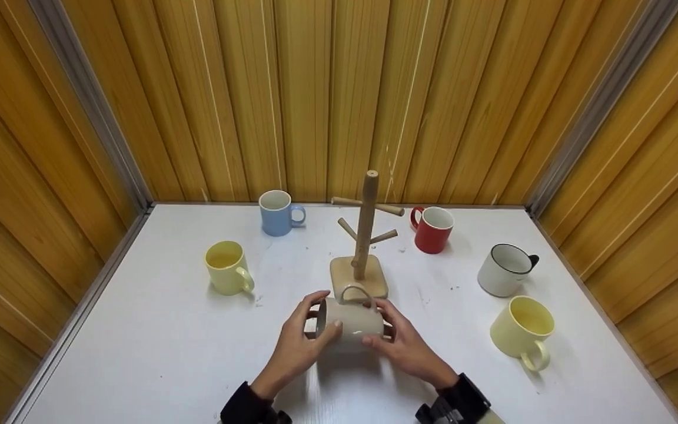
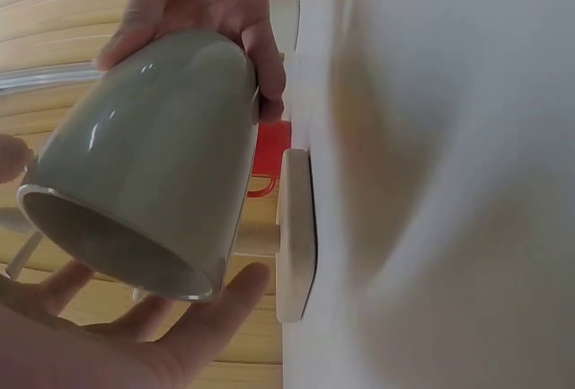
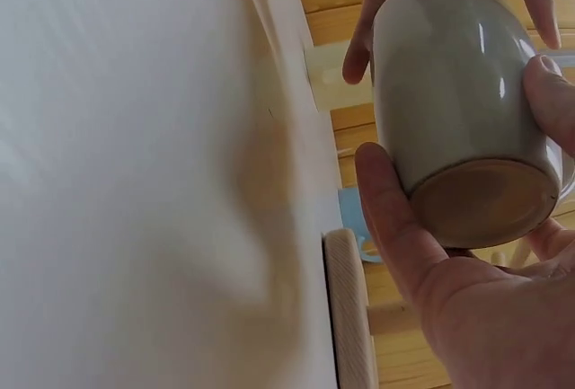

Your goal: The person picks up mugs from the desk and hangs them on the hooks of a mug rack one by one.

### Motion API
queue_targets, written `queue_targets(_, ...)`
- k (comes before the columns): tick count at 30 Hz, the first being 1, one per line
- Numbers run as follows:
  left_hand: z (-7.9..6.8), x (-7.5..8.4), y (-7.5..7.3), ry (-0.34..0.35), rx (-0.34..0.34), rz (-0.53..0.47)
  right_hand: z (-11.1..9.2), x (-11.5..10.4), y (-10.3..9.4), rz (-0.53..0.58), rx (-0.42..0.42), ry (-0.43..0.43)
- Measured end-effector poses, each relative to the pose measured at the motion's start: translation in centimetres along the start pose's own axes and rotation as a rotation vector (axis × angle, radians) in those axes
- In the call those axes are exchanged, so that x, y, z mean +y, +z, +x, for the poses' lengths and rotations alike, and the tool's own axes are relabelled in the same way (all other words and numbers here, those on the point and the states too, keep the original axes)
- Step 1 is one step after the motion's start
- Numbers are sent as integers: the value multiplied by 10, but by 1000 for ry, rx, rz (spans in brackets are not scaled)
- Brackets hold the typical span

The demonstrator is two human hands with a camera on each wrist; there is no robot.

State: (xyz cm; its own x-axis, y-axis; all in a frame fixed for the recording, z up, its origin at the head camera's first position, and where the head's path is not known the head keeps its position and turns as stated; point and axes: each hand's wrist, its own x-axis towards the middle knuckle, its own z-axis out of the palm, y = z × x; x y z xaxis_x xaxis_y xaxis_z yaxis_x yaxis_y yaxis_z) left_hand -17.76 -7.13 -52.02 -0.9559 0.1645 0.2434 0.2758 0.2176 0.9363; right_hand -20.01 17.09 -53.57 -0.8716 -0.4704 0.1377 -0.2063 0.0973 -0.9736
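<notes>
A grey-beige mug [image 1: 354,324] lies on its side in the air just above the white table, its mouth to the left and its handle [image 1: 359,288] pointing away. At the rim end my left hand [image 1: 302,337] holds it, thumb on the near side and fingers spread around the mouth. My right hand [image 1: 402,346] grips the base end; the right wrist view shows the brown underside [image 3: 485,202] between thumb and fingers. Directly behind the mug stands a wooden mug tree [image 1: 365,229] with several bare pegs on a square base [image 1: 374,281].
To the left stand a yellow mug [image 1: 225,271] and a blue mug [image 1: 277,215]. On the right are a red mug [image 1: 433,232], a white mug with a black rim [image 1: 501,274] and another yellow mug [image 1: 515,330]. Wood-patterned walls [image 1: 315,100] border the table [image 1: 156,330].
</notes>
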Motion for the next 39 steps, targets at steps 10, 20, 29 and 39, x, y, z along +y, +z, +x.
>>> queue_targets(10, -1, -10, -7, 25, -170, -28, 0, -2, -11, -16, 31, -37)
queue_targets(20, 2, -13, -6, 20, -210, -124, 1, -5, -12, -68, 17, -49)
queue_targets(29, 6, -14, -6, 37, -176, -158, 3, -7, -16, -119, 20, -44)
queue_targets(39, 9, -17, -8, 28, -162, -177, 8, -9, -16, -207, 50, -64)
